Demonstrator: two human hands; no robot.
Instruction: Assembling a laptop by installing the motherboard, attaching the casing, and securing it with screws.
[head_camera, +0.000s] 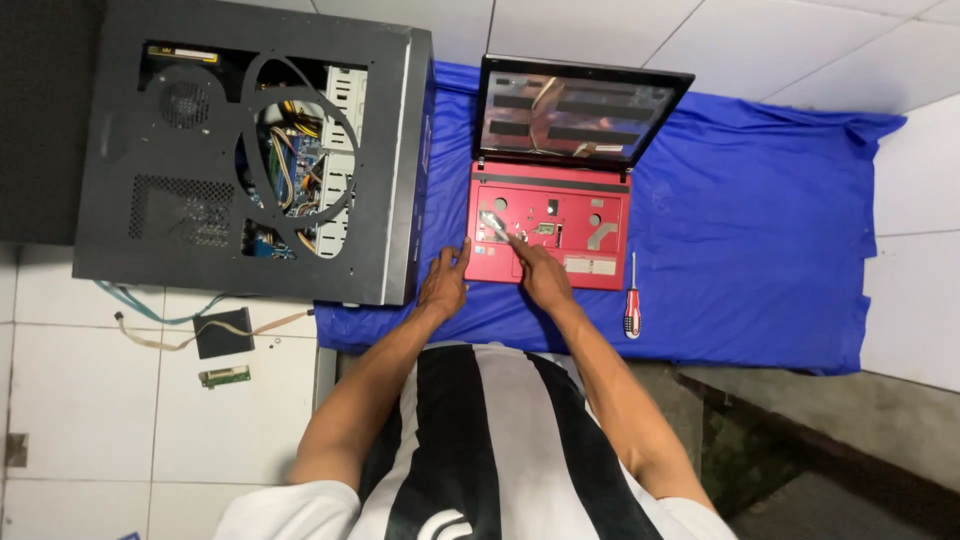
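A small red laptop (560, 215) lies open on a blue cloth (750, 230), its keyboard removed so the bare red tray shows. Its dark screen (575, 112) tilts back. My left hand (444, 285) rests at the laptop's front left corner, fingers apart, thumb touching the edge. My right hand (540, 272) reaches onto the tray, its index finger pointing at a silvery ribbon strip (493, 224) near the left side. Neither hand holds anything that I can see.
A black desktop computer case (250, 150) lies on its side to the left, with wiring visible through cutouts. A red-handled screwdriver (631, 300) lies on the cloth right of the laptop. A small black drive (223, 333), a flat cable and a green circuit strip (224, 376) sit on white tiles.
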